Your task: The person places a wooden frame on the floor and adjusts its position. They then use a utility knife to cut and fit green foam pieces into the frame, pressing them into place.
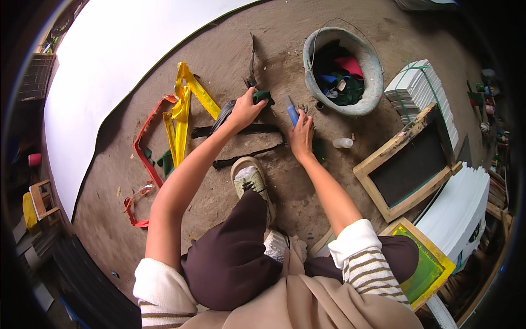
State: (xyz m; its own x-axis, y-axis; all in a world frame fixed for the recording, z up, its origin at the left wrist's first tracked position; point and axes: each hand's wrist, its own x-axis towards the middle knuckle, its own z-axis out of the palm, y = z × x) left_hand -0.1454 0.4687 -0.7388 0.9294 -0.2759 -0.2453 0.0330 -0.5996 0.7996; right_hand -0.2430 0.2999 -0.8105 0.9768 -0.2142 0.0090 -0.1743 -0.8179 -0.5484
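Observation:
My left hand (249, 111), its fingers closed, pinches a dark green cloth scrap (263, 97) just above the dirt floor. To its right, my right hand (302, 133) grips a blue-handled cutter knife (293, 114), the grey blade pointing forward and slightly left. Black strips (249, 130) lie on the floor between my forearms, and a bundled dark strip (223, 115) rests beside my left wrist. Crumpled yellow strips (182, 112) and a long red strip (143, 137) lie left of my left forearm. A small whitish cup-like piece (343, 143) sits right of my right hand.
A worn bucket (373, 90) with coloured scraps stands ahead to the right. Beyond it are tied white stacks (408, 88), a wooden frame (378, 198) with a dark panel, and a yellow-green framed screen (424, 268). A large white sheet (109, 66) covers the far left.

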